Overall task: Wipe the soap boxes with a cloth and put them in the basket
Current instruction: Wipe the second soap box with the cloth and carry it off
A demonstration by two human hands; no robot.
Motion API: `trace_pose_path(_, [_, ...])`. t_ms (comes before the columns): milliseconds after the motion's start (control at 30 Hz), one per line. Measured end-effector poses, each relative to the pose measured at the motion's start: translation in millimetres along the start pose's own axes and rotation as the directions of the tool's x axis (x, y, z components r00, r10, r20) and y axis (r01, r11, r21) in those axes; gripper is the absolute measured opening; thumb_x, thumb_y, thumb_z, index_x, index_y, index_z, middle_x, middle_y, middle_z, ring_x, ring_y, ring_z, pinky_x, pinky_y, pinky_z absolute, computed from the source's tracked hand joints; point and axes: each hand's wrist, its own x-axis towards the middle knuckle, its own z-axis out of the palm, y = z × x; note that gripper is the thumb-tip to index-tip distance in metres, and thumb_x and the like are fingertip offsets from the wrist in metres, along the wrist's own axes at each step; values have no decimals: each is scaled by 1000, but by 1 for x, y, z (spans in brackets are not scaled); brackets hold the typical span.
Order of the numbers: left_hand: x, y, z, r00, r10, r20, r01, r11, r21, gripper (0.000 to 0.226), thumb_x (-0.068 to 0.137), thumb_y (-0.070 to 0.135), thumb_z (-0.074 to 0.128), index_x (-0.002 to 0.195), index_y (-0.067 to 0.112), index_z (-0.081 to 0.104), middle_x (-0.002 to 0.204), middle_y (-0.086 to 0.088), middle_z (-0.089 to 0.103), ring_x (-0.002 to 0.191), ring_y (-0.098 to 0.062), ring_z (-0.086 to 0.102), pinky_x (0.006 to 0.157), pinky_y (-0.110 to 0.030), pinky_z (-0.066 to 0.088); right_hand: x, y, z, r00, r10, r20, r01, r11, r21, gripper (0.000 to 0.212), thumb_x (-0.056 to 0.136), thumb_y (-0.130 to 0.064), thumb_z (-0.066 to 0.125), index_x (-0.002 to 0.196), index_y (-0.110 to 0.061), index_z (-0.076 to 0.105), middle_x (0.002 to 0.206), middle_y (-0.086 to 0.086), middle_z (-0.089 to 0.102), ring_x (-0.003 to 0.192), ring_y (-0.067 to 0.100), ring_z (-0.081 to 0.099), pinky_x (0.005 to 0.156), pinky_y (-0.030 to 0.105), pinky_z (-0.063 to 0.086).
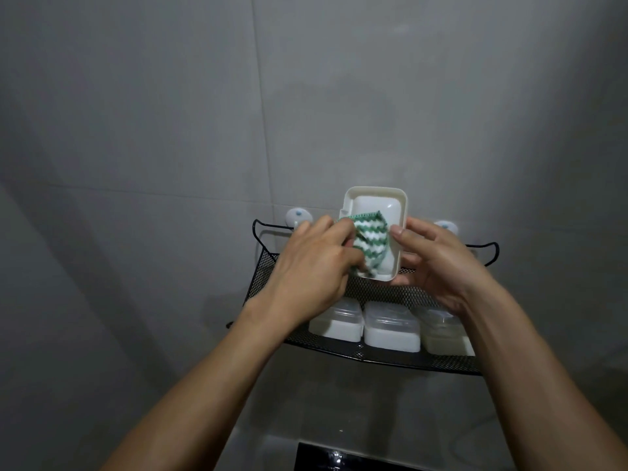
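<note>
A white soap box (375, 207) is held upright above a black mesh basket (384, 356) fixed to the wall. My right hand (438, 263) grips the box by its right edge and underside. My left hand (312, 263) holds a green-and-white striped cloth (474, 244) pressed against the box's face. In the basket stand three more white soap boxes with clear lids: one on the left (336, 321), one in the middle (390, 329), one on the right (441, 334), partly hidden by my forearm.
Grey tiled wall (306, 96) fills the background. Two white suction hooks, one at the left (298, 215) and one at the right (447, 227), carry the basket. A dark glossy object (339, 458) lies below at the bottom edge.
</note>
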Motion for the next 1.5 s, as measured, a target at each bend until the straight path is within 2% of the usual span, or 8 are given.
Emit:
trace_pose_path(200, [-5, -4, 4, 996, -82, -30, 84, 994, 65, 25, 87, 18, 52, 96, 24, 75, 98, 1, 56, 89, -20, 46, 69, -32, 25, 6, 1, -5, 1000, -22, 1, 22, 1000, -20, 28, 93, -20, 64, 121, -14, 65, 103, 9, 75, 83, 26, 73, 65, 39, 56])
trace_pose_path(333, [-6, 4, 9, 997, -72, -1, 72, 996, 52, 31, 82, 22, 45, 96, 20, 72, 99, 1, 55, 89, -21, 47, 69, -35, 36, 7, 3, -5, 999, -31, -39, 30, 999, -26, 26, 93, -18, 65, 120, -14, 64, 99, 12, 75, 78, 27, 73, 62, 40, 56])
trace_pose_path(433, [-5, -1, 11, 989, -129, -71, 134, 988, 78, 24, 80, 17, 55, 100, 17, 69, 100, -1, 55, 90, -20, 48, 69, -31, 28, 7, -2, -7, 998, -13, -64, 12, 1000, -20, 25, 93, -17, 65, 118, -13, 64, 103, 15, 75, 82, 32, 73, 70, 50, 58])
trace_pose_path(567, [-1, -1, 15, 981, -160, -107, 171, 979, 108, 33, 79, 14, 58, 111, 18, 65, 106, -4, 54, 88, -22, 50, 68, -31, 29, 5, -5, -6, 998, 13, -59, -15, 999, -28, 23, 94, -15, 64, 116, -11, 65, 100, 16, 75, 77, 29, 75, 48, 38, 60])
trace_pose_path(767, [5, 0, 12, 979, -175, -103, 185, 978, 97, 36, 85, 14, 51, 119, 20, 62, 118, -5, 51, 90, -24, 51, 68, -34, 37, 2, -7, -4, 997, 15, -75, -16, 1000, -8, 23, 93, -13, 65, 115, -10, 64, 99, 17, 75, 77, 29, 75, 48, 36, 59])
trace_pose_path(1000, [18, 1, 0, 966, -191, -175, 195, 981, 4, 50, 87, 15, 50, 137, 21, 54, 119, -8, 49, 92, -21, 51, 69, -30, 33, -1, -10, -4, 999, 34, -19, -34, 999, 28, 25, 92, -14, 65, 117, -11, 64, 100, 15, 75, 81, 30, 74, 57, 42, 61])
trace_pose_path(1300, [16, 15, 14, 952, -305, -12, 290, 916, -278, 58, 92, 15, 46, 150, 23, 38, 109, 1, 36, 95, -16, 46, 80, -43, 52, -4, -11, -5, 992, -74, -104, 85, 991, 104, 42, 89, -13, 69, 129, -13, 57, 108, 16, 74, 88, 32, 74, 53, 33, 57])
trace_pose_path(1500, [22, 16, 5, 949, -300, -102, 261, 923, -285, 61, 92, 13, 44, 151, 28, 35, 112, 0, 37, 89, -15, 45, 71, -36, 46, -5, -9, -1, 995, -79, -57, 81, 996, 36, 44, 88, -16, 70, 130, -16, 57, 106, 16, 75, 91, 34, 74, 65, 47, 61])
